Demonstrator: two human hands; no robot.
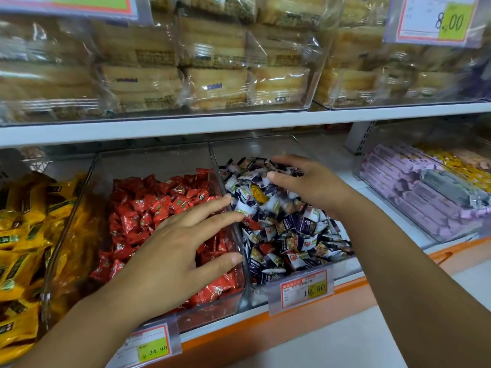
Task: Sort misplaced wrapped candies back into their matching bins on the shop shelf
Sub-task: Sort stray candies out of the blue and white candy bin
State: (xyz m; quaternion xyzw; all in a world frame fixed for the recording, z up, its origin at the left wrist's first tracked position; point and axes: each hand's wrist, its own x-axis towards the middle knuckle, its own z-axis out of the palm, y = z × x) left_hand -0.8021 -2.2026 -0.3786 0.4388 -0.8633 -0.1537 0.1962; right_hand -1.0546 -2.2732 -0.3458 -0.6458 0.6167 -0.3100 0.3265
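Observation:
A clear bin (240, 290) in the middle holds red wrapped candies (148, 205). To its right, another clear bin (292, 144) is full of white and dark purple wrapped candies (295, 232). One yellow wrapped candy (258, 193) lies among them near the top. My left hand (183, 245) hovers over the red candies with fingers spread, fingertips at the divider between the bins. My right hand (308, 181) reaches over the white and purple pile, fingers loosely bent, just right of the yellow candy. Neither hand visibly holds anything.
A bin of yellow packets (24, 235) stands at the left. A bin of lilac boxes (414, 192) sits at the right. Bagged cakes (212, 67) fill the shelf above. Price tags (304, 289) hang on the orange shelf edge (353, 284).

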